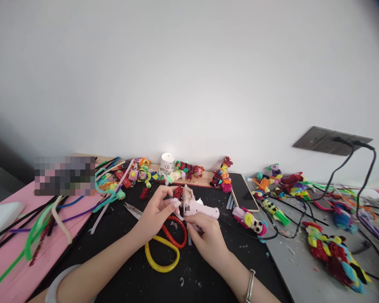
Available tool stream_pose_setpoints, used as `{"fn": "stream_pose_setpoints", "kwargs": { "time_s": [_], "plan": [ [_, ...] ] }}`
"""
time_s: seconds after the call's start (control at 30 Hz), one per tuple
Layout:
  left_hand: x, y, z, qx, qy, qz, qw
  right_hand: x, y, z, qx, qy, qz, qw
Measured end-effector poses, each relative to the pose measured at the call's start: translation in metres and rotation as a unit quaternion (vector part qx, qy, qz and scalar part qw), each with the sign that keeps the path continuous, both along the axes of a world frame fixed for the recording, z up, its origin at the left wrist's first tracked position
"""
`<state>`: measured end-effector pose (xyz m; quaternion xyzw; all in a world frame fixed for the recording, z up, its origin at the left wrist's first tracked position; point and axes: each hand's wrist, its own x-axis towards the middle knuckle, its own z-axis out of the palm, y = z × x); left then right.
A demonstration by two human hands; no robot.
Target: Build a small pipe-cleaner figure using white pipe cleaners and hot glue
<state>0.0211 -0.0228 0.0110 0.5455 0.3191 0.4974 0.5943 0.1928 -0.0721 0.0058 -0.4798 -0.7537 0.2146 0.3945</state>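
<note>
My right hand [205, 229] is wrapped round the handle of a pale pink hot glue gun [205, 210], which lies on its side in the grip; its nozzle end is stained brown. Close beside the nozzle, my left hand [161, 210] pinches a small red pipe-cleaner piece [178, 192], partly hidden by the fingers. Scissors with one yellow and one red handle loop [162, 268] lie on the black mat [221, 269] beneath my hands, blades pointing up and left.
A paper cup [167, 162] and several pipe-cleaner figures [223, 173] stand along the wall. A phone [244, 191] lies right of centre. Loose pipe cleaners [34, 235] cover the pink surface at left. More figures [334, 256] lie at right, near black cables [361, 202] from a wall socket [322, 141].
</note>
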Motion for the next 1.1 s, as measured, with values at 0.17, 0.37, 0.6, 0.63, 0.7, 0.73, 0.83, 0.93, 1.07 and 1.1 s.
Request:
{"fn": "stream_pose_setpoints", "kwargs": {
  "time_s": [0.17,0.37,0.6,0.63,0.7,0.73,0.83,0.93,1.07,1.1],
  "plan": [
    [0.001,0.001,0.001,-0.005,-0.005,-0.004,1.0,0.0,0.0,0.001,-0.008,-0.005,0.0,1.0],
    [0.001,0.001,0.001,-0.009,-0.008,-0.008,1.0,0.0,0.0,0.002,-0.008,-0.007,-0.003,1.0],
    [-0.001,0.002,0.001,-0.027,-0.026,-0.005,0.999,-0.002,-0.002,0.009,-0.013,0.015,-0.025,1.0],
    [-0.001,0.003,0.001,-0.035,-0.031,-0.004,0.999,-0.001,-0.002,0.01,-0.014,0.027,-0.031,0.999],
    [-0.001,0.003,0.001,-0.053,-0.046,-0.007,0.998,0.0,-0.001,0.01,-0.025,0.064,-0.043,0.997],
    [-0.001,0.004,0.0,-0.06,-0.055,-0.011,0.997,0.001,-0.001,0.01,-0.035,0.093,-0.049,0.994],
    [-0.001,0.005,0.0,-0.07,-0.081,-0.021,0.994,0.003,0.002,0.006,-0.086,0.207,-0.059,0.973],
    [-0.001,0.006,-0.001,-0.072,-0.083,-0.032,0.993,0.004,0.005,0.003,-0.144,0.306,-0.039,0.94],
    [0.0,0.002,-0.002,-0.058,-0.061,-0.075,0.994,0.002,0.006,0.004,-0.17,0.34,-0.013,0.925],
    [0.0,0.0,-0.002,-0.051,-0.055,-0.092,0.993,0.001,0.005,0.004,-0.165,0.333,-0.01,0.928]
  ]
}}
